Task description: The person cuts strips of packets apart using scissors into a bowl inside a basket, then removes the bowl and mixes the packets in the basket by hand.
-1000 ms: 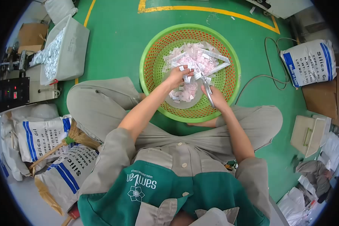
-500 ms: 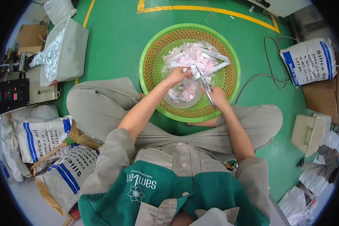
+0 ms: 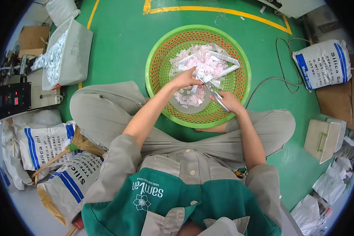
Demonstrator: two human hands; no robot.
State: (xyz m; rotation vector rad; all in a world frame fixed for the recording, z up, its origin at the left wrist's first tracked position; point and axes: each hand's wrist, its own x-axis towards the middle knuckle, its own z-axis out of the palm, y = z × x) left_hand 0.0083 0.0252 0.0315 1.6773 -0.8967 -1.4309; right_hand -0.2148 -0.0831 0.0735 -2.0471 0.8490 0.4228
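Observation:
A round green plastic basket (image 3: 240,94) sits between my knees, with a loose pile of small pale pink and white sachets (image 3: 204,63) in it. Longer white strips (image 3: 229,70) lie across the pile. Nearer to me in the basket, more sachets fill a pale, shallow container (image 3: 200,109). My left hand (image 3: 185,79) is over the basket, closed at the fingertips on a small sachet, mostly hidden by the fingers. My right hand (image 3: 231,101) grips metal scissors (image 3: 218,99), their blades pointing up-left to my left fingertips.
At the left stand a white bin (image 3: 76,51) of sachets, a control box (image 3: 11,98), silica gel bags (image 3: 72,175) and a straw broom (image 3: 82,143). To the right are another silica gel bag (image 3: 322,65), a cable (image 3: 277,78) and a beige box (image 3: 318,137).
The scissors have swung left and lower, their tips now at my left fingers. My left hand has turned slightly, thumb raised. A person at the far right edge has moved mostly out of view.

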